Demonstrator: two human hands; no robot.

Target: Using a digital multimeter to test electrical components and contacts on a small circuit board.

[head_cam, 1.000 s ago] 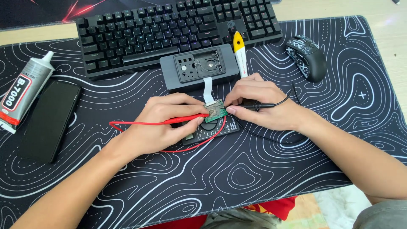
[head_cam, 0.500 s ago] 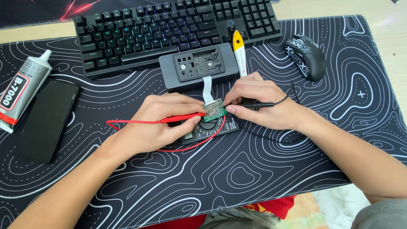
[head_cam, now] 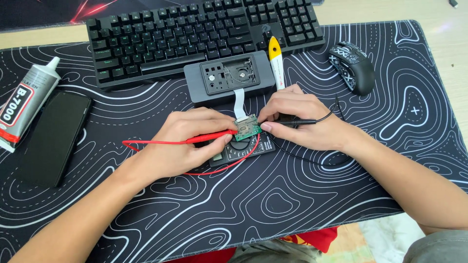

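Observation:
My left hand (head_cam: 187, 141) grips a red multimeter probe (head_cam: 209, 138) with its tip on a small green circuit board (head_cam: 247, 127). My right hand (head_cam: 304, 122) grips a black probe (head_cam: 298, 123) against the same board from the right. The board hangs by a white ribbon cable (head_cam: 239, 103) from an opened grey device (head_cam: 229, 80). Under the board lies a black multimeter (head_cam: 242, 148), partly hidden by both hands. Red lead wire (head_cam: 146, 143) loops out to the left.
A black keyboard (head_cam: 195, 34) lies at the back, a black mouse (head_cam: 353, 65) at the right. A yellow-handled tool (head_cam: 276, 61) rests beside the grey device. A glue tube (head_cam: 22, 104) and a dark phone (head_cam: 56, 139) lie at the left on the patterned desk mat (head_cam: 292, 204).
Both hands stay on the probes at the board. The red lead's loop has shifted slightly to the left; otherwise nothing has visibly moved.

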